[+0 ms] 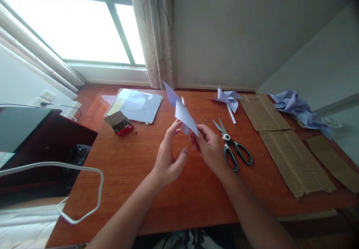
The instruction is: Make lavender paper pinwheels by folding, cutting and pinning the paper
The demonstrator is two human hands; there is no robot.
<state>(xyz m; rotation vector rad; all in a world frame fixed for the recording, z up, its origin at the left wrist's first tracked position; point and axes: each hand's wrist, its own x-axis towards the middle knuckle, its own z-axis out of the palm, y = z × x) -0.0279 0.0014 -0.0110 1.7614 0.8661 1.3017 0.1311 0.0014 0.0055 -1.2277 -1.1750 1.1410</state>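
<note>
Above the middle of the table I have a pale lilac paper pinwheel (185, 116) with folded blades, tilted and seen nearly edge-on. My right hand (209, 146) pinches its lower right corner between thumb and fingers. My left hand (169, 157) is open, thumb spread away, its fingertips touching or just behind the paper's lower left edge; which of the two I cannot tell. Black-and-grey scissors (228, 140) lie with blades apart, right beside my right hand. Behind them rests another pinwheel (228, 97) on a white paper stick (231, 114).
A small red box of tacks (120, 123) stands lid up at the left, a loose tack beside it. Behind it lie a clear folder and sheets (137, 105). Corrugated cardboard (291, 163) and a pile of lilac pinwheels (294, 105) occupy the right. A white cable (101, 185) hangs at the left edge.
</note>
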